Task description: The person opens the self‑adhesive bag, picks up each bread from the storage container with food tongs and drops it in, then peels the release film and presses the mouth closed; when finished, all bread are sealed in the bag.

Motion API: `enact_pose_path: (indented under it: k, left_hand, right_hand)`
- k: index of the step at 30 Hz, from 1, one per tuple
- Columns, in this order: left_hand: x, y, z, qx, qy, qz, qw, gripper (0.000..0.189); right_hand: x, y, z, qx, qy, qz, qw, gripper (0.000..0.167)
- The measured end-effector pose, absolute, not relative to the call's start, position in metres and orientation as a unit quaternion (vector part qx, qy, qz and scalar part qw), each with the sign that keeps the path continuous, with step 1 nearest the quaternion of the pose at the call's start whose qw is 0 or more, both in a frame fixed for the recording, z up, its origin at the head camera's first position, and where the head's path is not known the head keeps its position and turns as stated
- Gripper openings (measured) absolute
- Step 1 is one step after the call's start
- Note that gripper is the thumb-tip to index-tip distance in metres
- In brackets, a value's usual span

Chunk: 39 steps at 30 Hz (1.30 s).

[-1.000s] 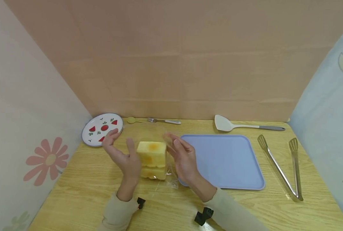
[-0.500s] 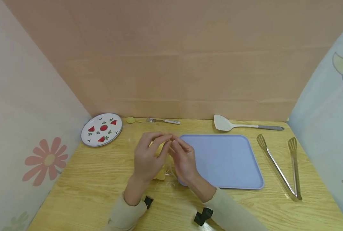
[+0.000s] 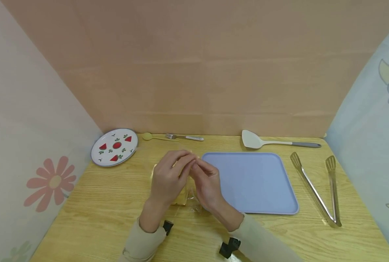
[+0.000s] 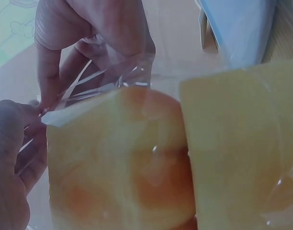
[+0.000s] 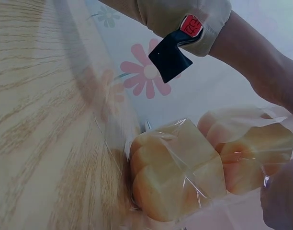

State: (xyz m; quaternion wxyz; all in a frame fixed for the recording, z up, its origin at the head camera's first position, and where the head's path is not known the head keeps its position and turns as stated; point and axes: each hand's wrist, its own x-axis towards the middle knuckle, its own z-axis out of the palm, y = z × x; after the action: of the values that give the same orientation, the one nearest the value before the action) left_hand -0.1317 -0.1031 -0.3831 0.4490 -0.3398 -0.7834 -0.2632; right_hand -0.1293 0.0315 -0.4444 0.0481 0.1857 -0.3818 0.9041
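Note:
Two blocks of golden-topped bread [image 4: 118, 167] lie in a clear plastic bag [image 5: 185, 177], one against the other. In the head view my left hand [image 3: 168, 178] is over the bread, hiding most of it, and its fingertips meet those of my right hand [image 3: 209, 183]. Both hands pinch the top edge of the bag, as the left wrist view shows the film drawn up between fingers and thumbs. Below the hands, a corner of the bread [image 3: 181, 198] and crinkled film [image 3: 193, 203] show.
A blue tray [image 3: 251, 183] is just right of my hands. Farther right lie metal tongs [image 3: 319, 194], spread apart. Behind are a white spatula [image 3: 253, 139], a fork [image 3: 193, 138], a yellow spoon [image 3: 147, 136] and plates with a fruit pattern [image 3: 107, 154]. Walls rise at back and sides.
My left hand, spread beside the bread at first, has swung right to meet my right hand at the bag's edge. It now covers most of the bread. My right hand has barely moved.

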Motion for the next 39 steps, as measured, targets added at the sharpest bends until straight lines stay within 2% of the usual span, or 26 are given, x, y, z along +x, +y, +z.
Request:
enact_pose_path:
  k: [4,10,13,20,27,31,39]
  left_hand:
    - [-0.132,-0.106,-0.381,-0.362,-0.781,-0.243,0.447,0.026]
    - [-0.131,-0.110,-0.379,-0.377,-0.785,-0.204,0.448,0.010]
    - [-0.131,-0.111,-0.378,-0.380,-0.784,-0.194,0.452,0.010]
    - [-0.132,-0.112,-0.379,-0.386,-0.765,-0.181,0.483,0.028]
    - [-0.131,-0.113,-0.380,-0.382,-0.752,-0.203,0.497,0.027]
    - [-0.132,-0.113,-0.381,-0.378,-0.747,-0.266,0.479,0.024]
    - [-0.129,-0.117,-0.381,-0.323,-0.747,-0.429,0.391,0.009]
  right_hand:
    - [-0.129,0.031,-0.445,0.188,-0.381,0.904,0.059,0.035]
    - [-0.127,0.031,-0.442,0.185,-0.382,0.904,0.053,0.030]
    - [-0.127,0.031,-0.442,0.193,-0.390,0.898,0.062,0.026]
    - [-0.126,0.031,-0.442,0.192,-0.415,0.885,0.090,0.032]
    - [-0.125,0.030,-0.444,0.202,-0.447,0.864,0.109,0.041]
    - [-0.126,0.029,-0.445,0.215,-0.444,0.862,0.116,0.040]
    - [-0.126,0.030,-0.445,0.235,-0.454,0.851,0.118,0.032]
